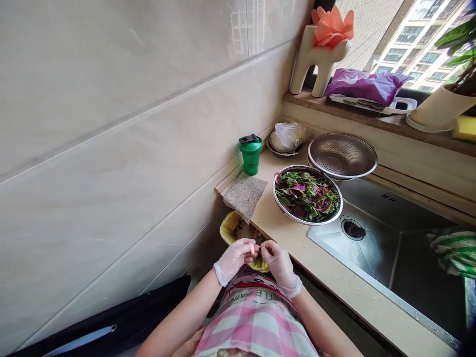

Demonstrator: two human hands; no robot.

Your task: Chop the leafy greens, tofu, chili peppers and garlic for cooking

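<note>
My left hand (238, 258), in a clear thin glove, is closed on a small pale piece that looks like a garlic clove (252, 248). Just beside it my right hand (277, 263), gloved too, has its fingertips pinched together; whatever lies between them is too small to make out. Both hands are held in front of the apron, over a bin with a yellow liner (227, 229). Scraps show inside the bin, partly hidden by my hands.
On the counter (271, 218) stand a colander of red and green leaves (308, 196), another metal colander (344, 153), a green shaker cup (250, 156), a grey cloth (245, 194) and a bagged item (288, 136). The steel sink (375, 253) is at right.
</note>
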